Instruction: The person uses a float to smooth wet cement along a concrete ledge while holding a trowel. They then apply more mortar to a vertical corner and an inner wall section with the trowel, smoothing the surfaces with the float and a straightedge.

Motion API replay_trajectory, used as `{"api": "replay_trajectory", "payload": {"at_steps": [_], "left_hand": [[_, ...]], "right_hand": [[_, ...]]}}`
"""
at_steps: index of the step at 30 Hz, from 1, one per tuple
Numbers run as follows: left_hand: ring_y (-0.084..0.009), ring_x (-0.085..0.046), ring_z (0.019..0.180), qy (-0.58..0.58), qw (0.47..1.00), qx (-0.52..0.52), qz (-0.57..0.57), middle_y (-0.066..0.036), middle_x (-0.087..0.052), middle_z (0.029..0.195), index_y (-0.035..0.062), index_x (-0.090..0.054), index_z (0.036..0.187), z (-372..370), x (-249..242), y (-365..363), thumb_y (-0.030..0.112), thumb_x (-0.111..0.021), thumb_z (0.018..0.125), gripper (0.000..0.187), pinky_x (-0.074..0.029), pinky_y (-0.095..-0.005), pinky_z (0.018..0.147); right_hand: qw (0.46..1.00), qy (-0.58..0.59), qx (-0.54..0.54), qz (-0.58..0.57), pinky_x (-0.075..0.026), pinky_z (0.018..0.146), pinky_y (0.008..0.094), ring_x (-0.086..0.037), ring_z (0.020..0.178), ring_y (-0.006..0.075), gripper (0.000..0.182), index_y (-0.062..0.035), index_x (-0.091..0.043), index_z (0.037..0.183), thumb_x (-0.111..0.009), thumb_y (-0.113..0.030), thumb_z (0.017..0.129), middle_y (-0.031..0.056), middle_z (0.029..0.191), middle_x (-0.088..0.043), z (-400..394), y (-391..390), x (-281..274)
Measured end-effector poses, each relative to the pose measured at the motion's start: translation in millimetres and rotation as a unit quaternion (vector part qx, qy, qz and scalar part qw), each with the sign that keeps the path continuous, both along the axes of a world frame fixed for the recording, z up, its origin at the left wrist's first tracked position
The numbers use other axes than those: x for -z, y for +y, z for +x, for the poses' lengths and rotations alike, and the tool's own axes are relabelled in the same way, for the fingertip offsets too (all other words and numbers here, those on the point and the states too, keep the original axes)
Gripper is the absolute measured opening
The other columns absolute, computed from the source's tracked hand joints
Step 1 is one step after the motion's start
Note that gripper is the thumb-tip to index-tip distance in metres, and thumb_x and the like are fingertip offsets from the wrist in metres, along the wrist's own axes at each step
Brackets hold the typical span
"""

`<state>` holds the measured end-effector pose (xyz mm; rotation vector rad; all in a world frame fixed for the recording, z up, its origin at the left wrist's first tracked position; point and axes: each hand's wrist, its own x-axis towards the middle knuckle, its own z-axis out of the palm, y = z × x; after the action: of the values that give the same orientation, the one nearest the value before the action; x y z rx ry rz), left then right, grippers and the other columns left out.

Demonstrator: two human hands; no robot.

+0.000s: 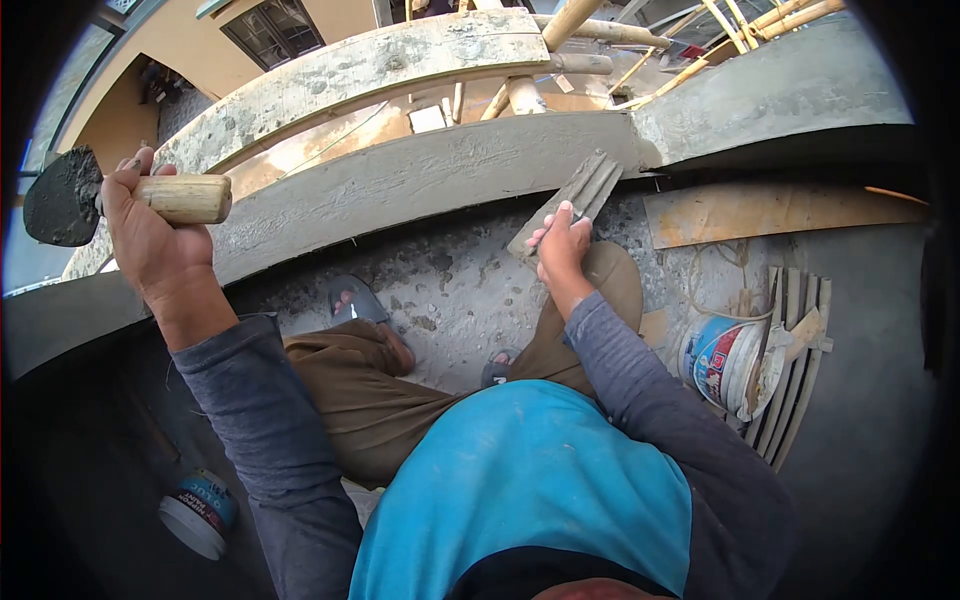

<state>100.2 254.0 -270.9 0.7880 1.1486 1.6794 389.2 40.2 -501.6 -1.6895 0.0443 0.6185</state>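
Note:
At the far left, my left hand point(155, 235) is wrapped around a trowel point(188, 199) by its light wooden handle. Its broad blade is dark with wet mortar and points left, raised beyond the low wall. My right hand point(565, 245) grips a long, flat plastering float point(592, 188) smeared with grey cement. The float slants up to the right, its far end overlapping the inner edge of the low wall point(430, 165). Grey plaster covers the top of this wall, which curves across in front of me.
Beyond the wall lie a stained plank point(370, 75) and bamboo scaffold poles point(570, 20). A paint bucket point(715, 362) rests at right beside several thin strips point(800, 370); another paint bucket point(200, 513) lies lower left. A brown board point(770, 212) runs along the right wall's base.

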Motion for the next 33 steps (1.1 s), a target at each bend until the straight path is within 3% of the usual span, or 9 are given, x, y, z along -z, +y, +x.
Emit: {"api": "replay_trajectory", "payload": {"at_steps": [5,8,10,13,17,19,23,26,33], "left_hand": [[-0.0196,-0.053,0.081,-0.006,1.000,-0.023,-0.005,-0.009,-0.057,0.098,0.0030,-0.052,0.100,2.8,0.5,5.9,0.014,-0.053,0.084,0.020,-0.049,-0.0336,0.076],[-0.0197,-0.053,0.082,-0.014,1.000,-0.011,-0.005,-0.009,-0.057,0.099,0.0017,-0.052,0.101,7.9,1.8,4.9,0.014,-0.053,0.084,0.021,-0.049,-0.0337,0.076],[-0.0199,-0.053,0.082,-0.006,1.000,0.017,0.001,-0.009,-0.057,0.099,0.0007,-0.052,0.101,3.3,4.0,3.7,0.014,-0.053,0.084,0.022,-0.049,-0.0346,0.076],[-0.0199,-0.053,0.081,0.008,1.000,-0.008,0.001,-0.009,-0.057,0.097,0.0005,-0.052,0.101,-1.2,0.3,2.0,0.014,-0.052,0.084,0.022,-0.049,-0.0347,0.077],[-0.0196,-0.053,0.080,-0.008,1.000,-0.021,-0.002,-0.009,-0.058,0.096,0.0009,-0.052,0.100,3.4,-1.5,4.9,0.014,-0.052,0.084,0.020,-0.048,-0.0341,0.077],[-0.0195,-0.054,0.080,-0.020,1.000,-0.016,-0.003,-0.009,-0.058,0.096,0.0018,-0.053,0.099,14.8,-2.5,2.3,0.013,-0.051,0.085,0.018,-0.048,-0.0333,0.078],[-0.0197,-0.052,0.081,-0.002,0.999,0.033,0.017,-0.010,-0.057,0.098,0.0029,-0.052,0.101,9.9,3.0,0.5,0.014,-0.054,0.083,0.021,-0.046,-0.0346,0.077],[-0.0203,-0.054,0.080,0.001,1.000,-0.002,0.004,-0.009,-0.057,0.098,0.0038,-0.053,0.099,5.2,-2.7,-2.8,0.013,-0.051,0.085,0.017,-0.048,-0.0338,0.078],[-0.0198,-0.053,0.080,-0.020,1.000,0.006,0.006,-0.010,-0.057,0.097,0.0034,-0.052,0.100,14.3,-0.3,2.7,0.012,-0.051,0.084,0.018,-0.048,-0.0341,0.076]], "right_hand": [[0.994,0.061,-0.092,-0.016,-0.045,0.040,0.0300,-0.050,0.047,0.0152,0.031,-0.0019,-0.034,0.097,-0.046,-0.030,0.096,0.0076,0.074,-0.050,-57.7,-2.4,-14.1],[0.991,0.063,-0.119,-0.011,-0.045,0.039,0.0296,-0.050,0.048,0.0153,0.029,-0.0016,-0.036,0.096,-0.045,-0.029,0.096,0.0073,0.074,-0.049,-43.6,-5.9,-8.9],[1.000,0.028,0.005,0.008,-0.045,0.040,0.0299,-0.050,0.051,0.0151,0.029,-0.0017,-0.037,0.095,-0.045,-0.029,0.096,0.0069,0.073,-0.049,-13.3,1.2,-0.9],[0.999,0.034,0.041,0.010,-0.044,0.041,0.0307,-0.050,0.053,0.0153,0.029,-0.0020,-0.037,0.096,-0.045,-0.030,0.096,0.0070,0.074,-0.049,9.4,12.2,-4.0],[0.996,0.081,-0.038,0.014,-0.045,0.042,0.0318,-0.051,0.052,0.0158,0.030,-0.0016,-0.036,0.096,-0.045,-0.030,0.096,0.0077,0.077,-0.049,-54.5,10.3,-16.7],[0.985,0.080,-0.150,-0.007,-0.045,0.041,0.0306,-0.050,0.052,0.0152,0.030,-0.0018,-0.036,0.096,-0.045,-0.030,0.096,0.0075,0.077,-0.049,-76.4,2.8,-18.6],[0.998,0.037,-0.044,-0.014,-0.046,0.041,0.0282,-0.049,0.050,0.0144,0.028,-0.0026,-0.035,0.098,-0.044,-0.029,0.097,0.0074,0.076,-0.050,-36.6,2.1,-5.5],[0.999,0.029,0.013,0.011,-0.047,0.043,0.0299,-0.049,0.053,0.0151,0.029,-0.0018,-0.034,0.096,-0.043,-0.029,0.097,0.0070,0.076,-0.049,-9.8,11.6,-4.2],[0.988,0.088,-0.124,-0.011,-0.045,0.042,0.0293,-0.050,0.053,0.0149,0.029,-0.0023,-0.033,0.096,-0.045,-0.029,0.096,0.0069,0.075,-0.048,-69.1,3.5,-20.2]]}}
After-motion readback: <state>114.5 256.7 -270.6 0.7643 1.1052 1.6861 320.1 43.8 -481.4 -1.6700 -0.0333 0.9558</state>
